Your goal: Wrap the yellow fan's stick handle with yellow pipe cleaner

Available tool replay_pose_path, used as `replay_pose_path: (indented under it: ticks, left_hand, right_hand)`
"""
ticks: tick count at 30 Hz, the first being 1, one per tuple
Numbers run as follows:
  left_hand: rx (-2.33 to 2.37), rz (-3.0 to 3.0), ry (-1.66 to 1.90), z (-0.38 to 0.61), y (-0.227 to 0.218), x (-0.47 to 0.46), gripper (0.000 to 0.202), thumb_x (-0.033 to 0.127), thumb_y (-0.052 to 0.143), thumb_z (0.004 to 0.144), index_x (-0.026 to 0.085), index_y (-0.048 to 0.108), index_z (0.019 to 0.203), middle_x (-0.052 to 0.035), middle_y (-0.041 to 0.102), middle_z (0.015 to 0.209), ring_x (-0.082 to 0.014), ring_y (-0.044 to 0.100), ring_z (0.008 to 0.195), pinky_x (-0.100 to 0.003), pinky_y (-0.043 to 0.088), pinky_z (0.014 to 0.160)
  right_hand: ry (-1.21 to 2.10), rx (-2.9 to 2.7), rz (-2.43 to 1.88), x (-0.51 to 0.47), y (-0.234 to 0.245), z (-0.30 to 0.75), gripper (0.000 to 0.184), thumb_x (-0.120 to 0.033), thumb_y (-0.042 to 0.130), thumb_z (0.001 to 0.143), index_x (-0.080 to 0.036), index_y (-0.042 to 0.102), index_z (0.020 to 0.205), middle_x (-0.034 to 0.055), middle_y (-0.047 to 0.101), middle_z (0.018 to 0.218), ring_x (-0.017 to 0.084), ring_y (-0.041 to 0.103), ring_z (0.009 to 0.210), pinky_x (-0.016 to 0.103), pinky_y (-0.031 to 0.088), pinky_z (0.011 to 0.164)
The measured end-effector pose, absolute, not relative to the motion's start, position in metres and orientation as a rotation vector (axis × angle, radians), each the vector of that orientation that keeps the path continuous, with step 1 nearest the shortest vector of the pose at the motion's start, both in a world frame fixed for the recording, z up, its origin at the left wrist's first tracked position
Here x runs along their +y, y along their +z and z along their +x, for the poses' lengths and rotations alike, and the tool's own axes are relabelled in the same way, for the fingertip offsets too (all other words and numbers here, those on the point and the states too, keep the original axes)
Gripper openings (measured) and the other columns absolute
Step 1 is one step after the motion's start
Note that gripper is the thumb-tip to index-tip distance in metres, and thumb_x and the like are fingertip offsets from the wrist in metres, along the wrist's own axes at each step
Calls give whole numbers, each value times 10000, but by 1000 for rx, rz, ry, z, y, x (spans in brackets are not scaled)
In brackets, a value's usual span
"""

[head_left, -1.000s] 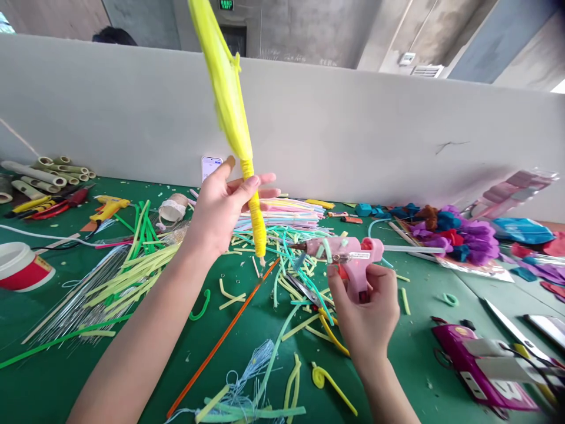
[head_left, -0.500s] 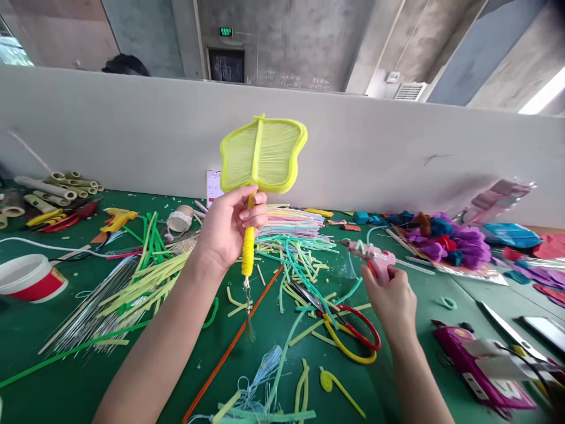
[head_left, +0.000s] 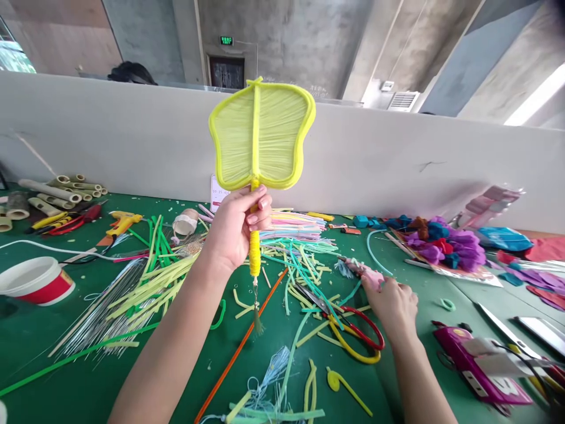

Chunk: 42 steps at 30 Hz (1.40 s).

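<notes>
My left hand (head_left: 241, 229) grips the wrapped yellow handle of a hand fan (head_left: 280, 135), holding it upright before the grey partition. The fan has a fuzzy yellow rim, a middle rib and pale yellow threads across it. From the handle's lower end dangles a small tassel (head_left: 257, 321). Over on the right, my right hand (head_left: 392, 303) is closed around a pink glue gun (head_left: 366, 274), low at the table with its nozzle pointing left. Red-and-yellow-handled scissors (head_left: 353, 335) lie just left of that hand, among teal and pale yellow pipe cleaner pieces (head_left: 309, 265).
At left are a paper cup (head_left: 37, 282), pipe cleaners and wires (head_left: 106, 306), a yellow glue gun (head_left: 123, 224) and bamboo tubes (head_left: 66, 191). A purple power strip (head_left: 481, 365) and another pair of scissors (head_left: 507, 330) lie at right, with purple felt flowers (head_left: 468, 244) behind.
The fan has risen and turned to face me more squarely. My right hand has lowered the pink glue gun toward the table, tilting it flatter.
</notes>
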State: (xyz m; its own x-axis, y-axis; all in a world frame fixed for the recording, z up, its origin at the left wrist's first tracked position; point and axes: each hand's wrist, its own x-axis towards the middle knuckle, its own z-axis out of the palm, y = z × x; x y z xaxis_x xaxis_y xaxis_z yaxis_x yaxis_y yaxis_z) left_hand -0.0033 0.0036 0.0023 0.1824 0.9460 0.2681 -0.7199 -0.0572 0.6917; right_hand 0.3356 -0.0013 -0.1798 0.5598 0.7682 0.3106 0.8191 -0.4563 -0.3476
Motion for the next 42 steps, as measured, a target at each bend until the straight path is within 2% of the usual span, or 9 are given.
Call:
replay_pose_path:
  ticks: [2, 4, 8, 13, 26, 33, 37, 42]
  left_hand:
    - [335, 859, 1410, -5, 4, 3, 266, 34, 523, 896, 138, 529, 651, 46, 461, 596, -1, 309, 400, -101, 282, 371]
    - [333, 867, 1418, -6, 4, 3, 263, 42, 542, 895, 142, 529, 652, 46, 458, 599, -2, 310, 402, -101, 286, 374]
    - [336, 881, 1442, -6, 4, 2, 259, 53, 534, 912, 139, 543, 668, 41, 456, 608, -5, 311, 413, -103, 292, 382]
    - [358, 884, 1461, -6, 4, 2, 238, 50, 543, 902, 134, 543, 679, 44, 445, 603, -5, 309, 412, -106, 281, 378]
    - [396, 842, 1492, -5, -1, 11, 246, 46, 515, 913, 129, 500, 681, 53, 417, 598, -9, 285, 428, -114, 260, 381]
    - [371, 787, 1513, -11, 2, 13, 227, 55, 517, 919, 131, 503, 705, 63, 407, 591, -8, 277, 424, -115, 246, 377]
    - [355, 776, 1539, -12, 3, 12, 219, 53, 531, 908, 134, 514, 704, 62, 410, 590, -9, 288, 422, -119, 251, 379]
    - [311, 737, 1516, -8, 2, 10, 253, 50, 506, 926, 136, 506, 688, 59, 405, 591, -11, 288, 421, -124, 251, 378]
  right_hand:
    - [-189, -1273, -2315, -4, -177, 329, 670, -552, 469, 838, -23, 668, 1198, 320, 631, 1127, 461, 565, 1096, 551, 436, 891]
    - [-211, -1306, -2257, -5, -174, 321, 652, -530, 448, 863, -38, 653, 1238, 295, 625, 1138, 435, 542, 1129, 530, 421, 931]
    - [-237, -1411, -2085, -4, -172, 305, 519, -478, 454, 870, -106, 709, 1127, 215, 657, 1043, 368, 544, 1066, 491, 407, 957]
    - [-262, -1448, -1911, -1, -174, 297, 435, -447, 447, 886, -141, 728, 1015, 166, 679, 988, 326, 553, 991, 454, 402, 945]
    - [-242, -1313, -1741, -5, -169, 296, 316, -307, 482, 872, -146, 724, 997, 146, 674, 963, 291, 581, 859, 414, 453, 773]
    - [-108, -1471, -1524, -11, -165, 254, 253, -313, 508, 922, -189, 700, 1032, 116, 686, 1007, 272, 610, 940, 389, 494, 774]
    - [50, -1644, -1406, -25, -162, 213, 198, -305, 527, 952, -219, 687, 1031, 85, 695, 993, 221, 640, 845, 330, 530, 696]
    - [314, -1939, -1132, -45, -164, 179, 222, -241, 533, 971, -238, 670, 1147, 95, 693, 1059, 240, 643, 997, 378, 527, 872]
